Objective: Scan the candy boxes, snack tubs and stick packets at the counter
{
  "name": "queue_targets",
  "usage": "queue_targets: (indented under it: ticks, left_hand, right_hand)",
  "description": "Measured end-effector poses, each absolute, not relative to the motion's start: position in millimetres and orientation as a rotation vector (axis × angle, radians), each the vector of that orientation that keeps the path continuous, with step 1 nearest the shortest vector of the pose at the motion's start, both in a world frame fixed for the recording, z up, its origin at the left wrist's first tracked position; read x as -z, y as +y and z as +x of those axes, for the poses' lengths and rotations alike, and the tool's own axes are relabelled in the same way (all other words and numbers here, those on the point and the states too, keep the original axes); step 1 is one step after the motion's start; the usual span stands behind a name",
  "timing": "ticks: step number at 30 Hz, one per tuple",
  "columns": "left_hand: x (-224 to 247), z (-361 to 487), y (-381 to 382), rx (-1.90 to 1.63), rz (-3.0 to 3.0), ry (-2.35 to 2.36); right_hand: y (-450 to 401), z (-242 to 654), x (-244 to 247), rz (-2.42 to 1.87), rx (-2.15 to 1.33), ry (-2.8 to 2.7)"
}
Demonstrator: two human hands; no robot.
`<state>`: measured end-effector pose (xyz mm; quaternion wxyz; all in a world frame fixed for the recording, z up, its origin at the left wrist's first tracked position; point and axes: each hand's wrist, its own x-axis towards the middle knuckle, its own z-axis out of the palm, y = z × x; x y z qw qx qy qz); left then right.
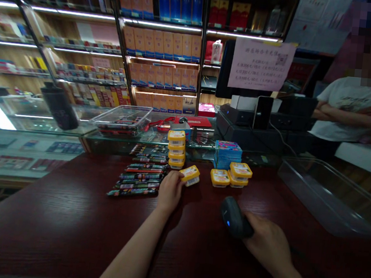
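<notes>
Head view: one yellow-lidded tub [190,175] is noted near the centre of the frame, at the upper right of the left hand [170,190]. Its long axis is slanted slightly, lower left to upper right; its barcoded side is turned toward the bottom of the frame. Whether it is raised off the bench [66,219] cannot be told. The left hand is the nearer; its fingers are narrowed on the tub's left end. By the right hand [269,241], right of centre, a dark scanner [235,218] is gripped, fingers wrapped around the handle, with its head directed toward the upper left, apart from the tub. A tub stack [175,149] is seen just beyond the held tub, pen-like packets [142,178] to its left.
</notes>
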<state>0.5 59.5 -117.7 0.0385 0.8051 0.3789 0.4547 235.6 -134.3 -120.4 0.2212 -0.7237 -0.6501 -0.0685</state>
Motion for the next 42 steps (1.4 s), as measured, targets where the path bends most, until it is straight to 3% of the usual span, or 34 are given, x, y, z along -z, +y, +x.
queue_targets:
  ticks: [8, 17, 24, 32, 42]
  left_hand:
    - [108.1, 18.5, 53.7, -1.439, 2.602, 0.855]
    - [81.0, 89.8, 52.4, -1.221, 2.820, 0.819]
    - [100.4, 105.8, 65.0, -1.145, 2.873, 0.828]
    - [122.4, 103.5, 66.1, -1.410, 2.490, 0.772]
    - [145.6, 105.1, 70.9, -1.209, 1.916, 0.842]
  right_hand:
    - [-128.0, 248.5, 142.6, -1.961, 0.428, -1.773]
    - [-132.0, 243.8, 135.3, -2.006, 0.374, -1.711]
    - [-130.8, 245.0, 136.5, -2.030, 0.268, -1.670]
    - [-130.3, 244.7, 134.1, -2.052, 0.207, -1.651]
    - [-131.1, 244.6, 136.0, -2.079, 0.251, -1.646]
